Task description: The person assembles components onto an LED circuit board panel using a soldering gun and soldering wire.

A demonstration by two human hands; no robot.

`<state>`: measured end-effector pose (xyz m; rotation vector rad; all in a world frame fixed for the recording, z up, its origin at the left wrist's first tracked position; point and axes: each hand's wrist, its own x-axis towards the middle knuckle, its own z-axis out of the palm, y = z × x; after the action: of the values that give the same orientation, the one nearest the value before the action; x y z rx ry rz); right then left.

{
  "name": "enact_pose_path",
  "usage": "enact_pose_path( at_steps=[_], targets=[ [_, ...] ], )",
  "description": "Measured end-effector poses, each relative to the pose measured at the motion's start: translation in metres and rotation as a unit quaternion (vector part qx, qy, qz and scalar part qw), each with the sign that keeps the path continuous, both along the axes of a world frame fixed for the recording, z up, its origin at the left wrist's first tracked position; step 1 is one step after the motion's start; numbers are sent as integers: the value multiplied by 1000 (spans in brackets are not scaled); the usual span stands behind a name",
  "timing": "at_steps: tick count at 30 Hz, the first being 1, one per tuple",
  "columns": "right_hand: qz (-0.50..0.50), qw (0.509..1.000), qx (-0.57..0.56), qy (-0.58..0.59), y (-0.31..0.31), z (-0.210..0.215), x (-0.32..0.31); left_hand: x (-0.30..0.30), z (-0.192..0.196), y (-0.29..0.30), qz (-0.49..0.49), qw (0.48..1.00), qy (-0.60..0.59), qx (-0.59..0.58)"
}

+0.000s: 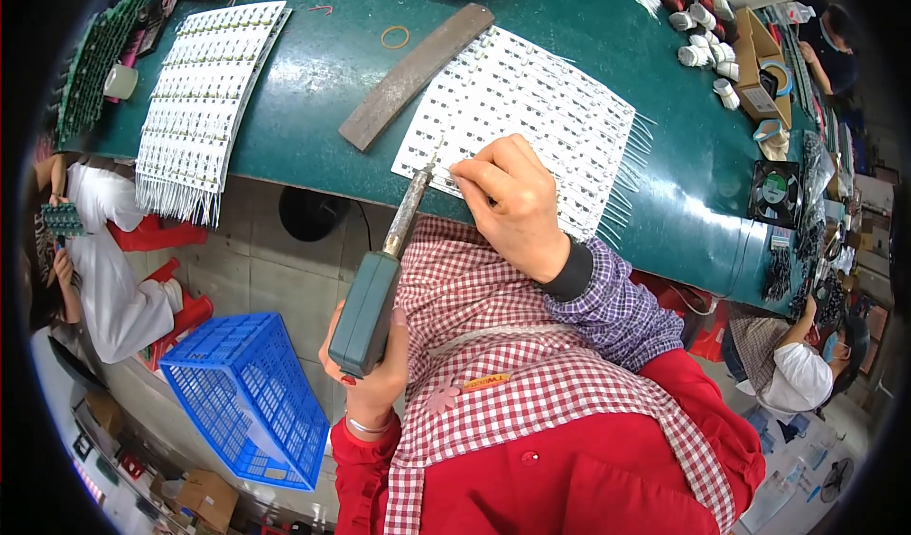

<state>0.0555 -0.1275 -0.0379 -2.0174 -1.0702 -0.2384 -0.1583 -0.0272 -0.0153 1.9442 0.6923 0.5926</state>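
My left hand (372, 383) is wrapped round the dark green handle of a soldering iron (368, 303). The iron's metal tip touches or hovers just over the near left corner of a white circuit board panel (531, 99); which, I cannot tell. This panel carries rows of small dark parts, and thin white wires stick out along its right edge. Close to the tip, my right hand (517, 208) is closed in a pinch above the panel; anything between its fingertips is too small to make out. A worn brown bar (418, 78) lies along the panel's left edge.
Another stack of white panels (204, 89) overhangs the green table's (313, 146) front edge. Rubber bands (395, 37) lie near the bar. Wire bundles (707, 42) and a cardboard box (759, 65) stand at right. A blue crate (251, 393) is on the floor. Other people sit at both sides.
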Motion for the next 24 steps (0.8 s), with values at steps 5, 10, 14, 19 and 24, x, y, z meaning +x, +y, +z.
enact_pose_path(
  at_steps=[5, 10, 14, 19, 24],
  targets=[
    [0, 1000, -17, -5, -1, 1, -1, 6, 4, 0, -3, 1000, 4, -9],
    [1, 1000, -23, -4, 1, -5, 0, 10, 1, 3, -14, 1000, 0, 5],
    [-3, 1000, -18, -13, 0, 2, -1, 10, 9, 4, -28, 999, -6, 20],
    [-3, 1000, -21, -12, 2, 1, 1, 6, 1, 4, -16, 1000, 11, 15],
    [1, 1000, -15, -12, 3, -1, 0, -12, -12, -2, 46, 997, 21, -66]
  ],
)
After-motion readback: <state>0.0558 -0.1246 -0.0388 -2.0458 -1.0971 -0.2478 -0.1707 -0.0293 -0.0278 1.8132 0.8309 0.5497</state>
